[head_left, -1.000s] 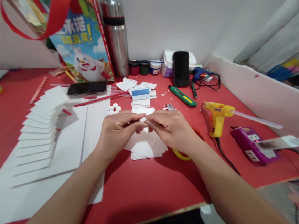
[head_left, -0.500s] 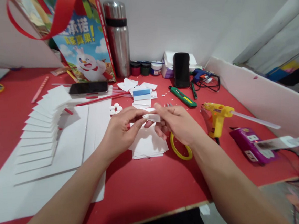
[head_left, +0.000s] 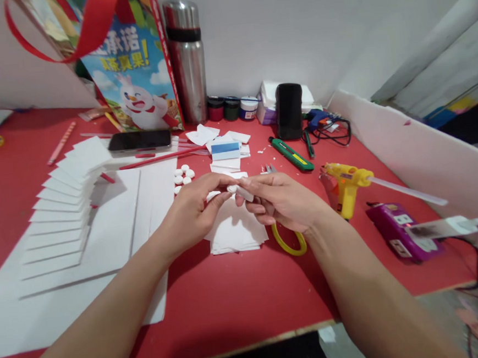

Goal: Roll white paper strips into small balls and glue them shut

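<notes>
A red surface [head_left: 248, 294] with a raw, wood-coloured front edge [head_left: 276, 339] spreads beneath the left hand [head_left: 199, 204] and the right hand [head_left: 288, 200]. Beyond both rises a plain whitish wall [head_left: 327, 34]. A low white side panel [head_left: 418, 137] stands right of the right hand; grey floor [head_left: 445, 306] shows lower right. Soft light casts shadows beneath them.

Paper strip [head_left: 245, 193] above stack [head_left: 237, 235], scissors [head_left: 291, 251] right, bottle [head_left: 190, 75] behind

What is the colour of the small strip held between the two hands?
The small strip is white; the head view shows it best.
</notes>
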`<state>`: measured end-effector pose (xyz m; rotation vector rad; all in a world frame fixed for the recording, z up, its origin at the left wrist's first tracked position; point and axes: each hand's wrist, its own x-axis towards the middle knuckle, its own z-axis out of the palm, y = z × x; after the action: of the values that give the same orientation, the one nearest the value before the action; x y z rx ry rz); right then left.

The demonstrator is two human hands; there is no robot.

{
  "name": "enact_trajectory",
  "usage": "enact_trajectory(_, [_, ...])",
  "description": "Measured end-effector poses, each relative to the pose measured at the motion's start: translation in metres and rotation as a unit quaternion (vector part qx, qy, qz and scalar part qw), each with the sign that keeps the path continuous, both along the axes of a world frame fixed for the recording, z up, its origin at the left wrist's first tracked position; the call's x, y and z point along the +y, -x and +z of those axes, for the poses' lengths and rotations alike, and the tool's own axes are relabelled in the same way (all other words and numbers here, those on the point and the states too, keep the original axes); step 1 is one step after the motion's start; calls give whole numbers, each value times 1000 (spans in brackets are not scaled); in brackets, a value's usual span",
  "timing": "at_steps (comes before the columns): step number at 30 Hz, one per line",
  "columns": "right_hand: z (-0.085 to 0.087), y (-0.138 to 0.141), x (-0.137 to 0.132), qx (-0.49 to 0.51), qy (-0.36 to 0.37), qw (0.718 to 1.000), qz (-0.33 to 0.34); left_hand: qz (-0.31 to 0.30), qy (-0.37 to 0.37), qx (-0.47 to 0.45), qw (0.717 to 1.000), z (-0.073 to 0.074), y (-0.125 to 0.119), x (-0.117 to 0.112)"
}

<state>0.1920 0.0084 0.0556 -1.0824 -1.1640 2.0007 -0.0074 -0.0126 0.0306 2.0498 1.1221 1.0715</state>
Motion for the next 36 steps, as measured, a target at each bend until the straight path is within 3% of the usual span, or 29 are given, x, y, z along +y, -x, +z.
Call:
enact_trajectory(5, [-4,-2,1,2,-27,999,28,-2,7,-21,1000,0,1,1])
enact_trajectory(9, [-5,1,-1,-87,-132,987,26,9,14,-32,999,-1,1,1])
enact_trajectory(15, [-5,5,-5,-278,-364,888,-34,21,50,-67,996,-4,0,1])
enact_trajectory(18, [-8,4,-6,-309,-409,856,-63,24,70,-82,994,-5,-1,0])
enact_trajectory(24, [-6,8,-9,-328,-444,829,-87,20,73,-108,991,-5,-2,1])
enact_trajectory(29, [-5,7,-7,-327,-419,845,-65,14,75,-105,992,-3,-2,0])
enact_trajectory(33, [-6,4,-4,-264,-336,903,-48,6,94,-126,987,-4,-1,0])
enact_trajectory(36, [-6,5,-4,-171,-235,956,-36,7,95,-123,988,-4,0,1])
